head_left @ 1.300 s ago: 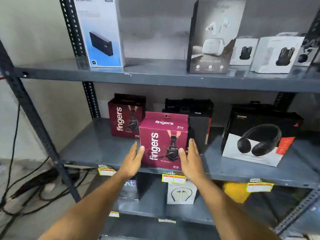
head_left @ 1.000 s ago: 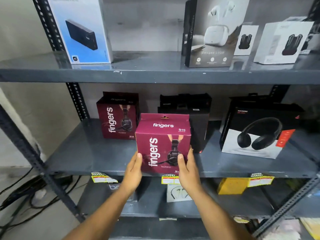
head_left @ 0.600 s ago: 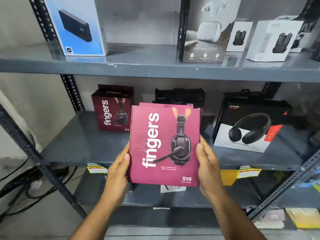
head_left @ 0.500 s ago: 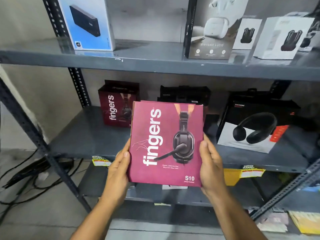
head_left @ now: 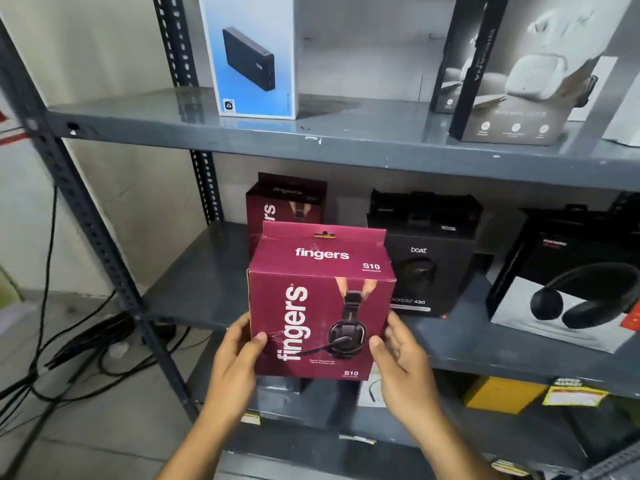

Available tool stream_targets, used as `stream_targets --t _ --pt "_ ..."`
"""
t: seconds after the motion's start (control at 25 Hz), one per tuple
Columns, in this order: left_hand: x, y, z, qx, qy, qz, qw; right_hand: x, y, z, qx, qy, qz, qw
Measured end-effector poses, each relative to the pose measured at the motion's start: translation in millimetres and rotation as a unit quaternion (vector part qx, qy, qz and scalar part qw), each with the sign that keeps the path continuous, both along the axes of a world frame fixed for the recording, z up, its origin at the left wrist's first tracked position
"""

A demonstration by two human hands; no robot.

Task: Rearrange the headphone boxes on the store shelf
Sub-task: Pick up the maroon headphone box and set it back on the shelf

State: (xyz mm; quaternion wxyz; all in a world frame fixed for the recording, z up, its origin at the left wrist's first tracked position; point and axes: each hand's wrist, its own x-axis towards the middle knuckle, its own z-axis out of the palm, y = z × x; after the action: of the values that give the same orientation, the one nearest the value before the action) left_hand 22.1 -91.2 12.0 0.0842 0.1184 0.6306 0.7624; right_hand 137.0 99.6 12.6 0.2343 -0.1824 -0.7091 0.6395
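Right, magenta box [head_left: 320, 306] is up off the shelf [head_left: 194, 289], upright, front face toward the camera, just near of the shelf's front edge. Left hand [head_left: 235, 351] & right hand [head_left: 398, 351] clamp its lower sides, thumbs on the front, fingers wrapped behind. Both equally close. Second maroon box [head_left: 287, 202] stands far-left behind it, black box [head_left: 426, 258] to the right. Open shelf lies left.
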Motion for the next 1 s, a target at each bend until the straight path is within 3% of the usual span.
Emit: stream_targets --t 0.28,0.56,0.8,0.92,1.0 --pt "-140.4 -5.5 3.0 -0.035 -0.022 -0.025 0.999 -161.7 -29.4 -20.6 0.032 -0.026 -0.042 0.998" --pt "-214.1 19.0 -23.5 -0.053 -0.061 -0.054 0.995 -220.9 -29.8 -39.0 0.028 -0.058 -0.114 0.991" --pt "-218.8 26.6 -38.9 -0.015 -0.045 -0.049 0.998 -229.0 -24.4 -38.7 0.052 -0.061 -0.098 0.992" --pt "-190.1 16.8 -57.8 -0.074 -0.019 0.084 0.994 -210.7 -16.1 -38.8 0.037 -0.035 -0.107 0.993" --pt "-146.5 8.3 -75.8 -0.122 0.05 0.108 0.985 -184.5 -4.3 -41.0 0.019 -0.007 -0.187 0.982"
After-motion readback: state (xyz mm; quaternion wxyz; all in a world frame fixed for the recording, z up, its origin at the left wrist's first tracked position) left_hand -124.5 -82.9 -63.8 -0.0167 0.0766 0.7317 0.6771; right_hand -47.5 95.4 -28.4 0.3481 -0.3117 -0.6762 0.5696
